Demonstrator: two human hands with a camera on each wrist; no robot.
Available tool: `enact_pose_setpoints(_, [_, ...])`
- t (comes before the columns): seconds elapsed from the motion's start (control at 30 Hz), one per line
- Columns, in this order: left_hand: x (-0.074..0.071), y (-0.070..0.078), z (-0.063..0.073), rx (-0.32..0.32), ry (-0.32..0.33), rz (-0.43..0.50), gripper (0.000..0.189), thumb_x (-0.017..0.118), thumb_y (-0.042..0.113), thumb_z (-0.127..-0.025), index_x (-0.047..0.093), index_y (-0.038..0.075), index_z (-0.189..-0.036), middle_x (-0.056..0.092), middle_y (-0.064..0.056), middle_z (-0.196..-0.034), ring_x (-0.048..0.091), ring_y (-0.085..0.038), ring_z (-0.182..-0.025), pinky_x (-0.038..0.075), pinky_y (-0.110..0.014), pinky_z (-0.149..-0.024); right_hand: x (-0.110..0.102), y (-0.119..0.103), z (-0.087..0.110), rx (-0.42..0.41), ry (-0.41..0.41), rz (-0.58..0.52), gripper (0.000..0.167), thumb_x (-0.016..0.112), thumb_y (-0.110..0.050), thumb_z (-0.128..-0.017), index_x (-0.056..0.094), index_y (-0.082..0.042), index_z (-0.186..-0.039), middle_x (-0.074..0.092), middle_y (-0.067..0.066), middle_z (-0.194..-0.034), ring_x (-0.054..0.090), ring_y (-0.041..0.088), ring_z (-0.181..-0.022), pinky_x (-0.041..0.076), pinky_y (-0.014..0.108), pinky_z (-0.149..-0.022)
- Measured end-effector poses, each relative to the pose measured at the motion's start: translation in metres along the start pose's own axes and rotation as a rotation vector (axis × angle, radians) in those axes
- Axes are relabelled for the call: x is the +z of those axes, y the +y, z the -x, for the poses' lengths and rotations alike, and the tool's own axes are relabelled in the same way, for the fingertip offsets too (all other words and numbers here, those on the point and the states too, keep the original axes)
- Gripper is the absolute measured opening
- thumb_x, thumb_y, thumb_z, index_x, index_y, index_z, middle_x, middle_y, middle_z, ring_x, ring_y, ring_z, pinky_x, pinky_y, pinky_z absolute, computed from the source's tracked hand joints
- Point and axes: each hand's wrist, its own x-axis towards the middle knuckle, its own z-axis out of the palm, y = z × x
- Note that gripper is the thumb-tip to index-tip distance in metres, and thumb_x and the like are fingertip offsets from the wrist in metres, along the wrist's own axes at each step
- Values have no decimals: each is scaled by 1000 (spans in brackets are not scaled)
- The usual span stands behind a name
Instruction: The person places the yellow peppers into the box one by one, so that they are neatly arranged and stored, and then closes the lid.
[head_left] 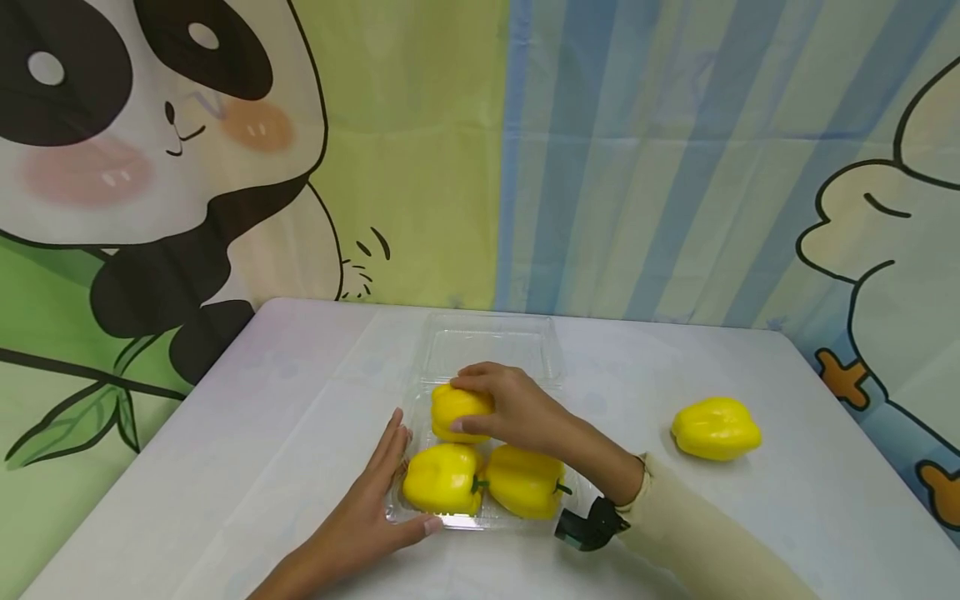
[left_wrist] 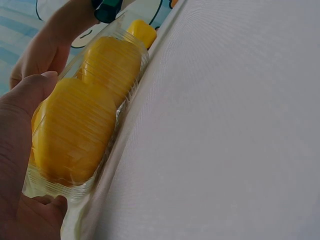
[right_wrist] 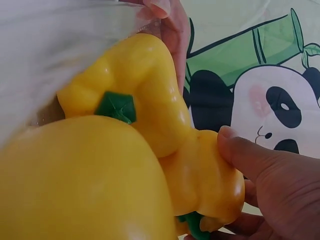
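Observation:
My right hand [head_left: 517,408] grips a yellow bell pepper [head_left: 456,411] at the back left of a clear plastic clamshell box [head_left: 491,523]. In the right wrist view, thumb and fingers lie on either side of this pepper [right_wrist: 207,175], its green stem showing below. Two more yellow bell peppers, one on the left [head_left: 441,479] and one on the right [head_left: 522,483], lie side by side in the front of the box. With straight fingers along the box's left side and the thumb by its front edge, my left hand [head_left: 367,504] rests against the front left corner.
The box's clear lid [head_left: 487,350] lies folded back on the white-covered table [head_left: 300,450]. Off to the right is another yellow bell pepper [head_left: 716,429]. Behind the table hangs a cartoon-printed curtain [head_left: 420,167]. A dark wrist camera [head_left: 588,527] sits on the right wrist.

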Motion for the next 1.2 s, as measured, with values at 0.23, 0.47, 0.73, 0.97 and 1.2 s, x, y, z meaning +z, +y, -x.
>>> enact_pose_setpoints(0.23, [1,0,0,-13,-4,-9,117,78,54,-75,5,13,-157,-8,6,-162,20,-26,-143,26,-50,-108,4,0,-4,11,-43,11,54,74,-31,-87,60,-9,-134,54,9,-137,53,25,-123,45,38,-101])
enact_pose_setpoints(0.47, [1,1,0,-26,-6,-29,117,77,56,-76,6,11,-157,-9,6,-162,18,-25,-143,25,-50,-108,5,4,-6,3,-87,14,53,72,-32,-89,59,-8,-135,53,10,-138,52,25,-123,46,38,-100])
enact_pose_setpoints(0.73, [1,3,-2,-64,-3,-37,118,76,59,-74,4,16,-157,-6,8,-161,21,-26,-143,24,-51,-109,2,10,-7,-41,-166,6,48,67,-22,-93,56,-6,-137,50,10,-142,52,25,-124,47,37,-99])
enact_pose_setpoints(0.97, [1,3,-3,-69,-4,-23,119,76,59,-74,2,18,-157,-5,7,-161,26,-27,-141,26,-48,-108,-1,13,-7,-67,-185,-10,47,68,-17,-93,56,-5,-136,49,11,-143,49,27,-128,44,41,-101])
enact_pose_setpoints(1.2, [2,1,-3,-39,-4,10,119,79,55,-74,1,20,-158,-5,3,-162,28,-28,-140,30,-42,-107,0,14,-6,-26,-259,27,47,67,-15,-93,55,-8,-138,45,5,-148,41,21,-135,38,38,-106])
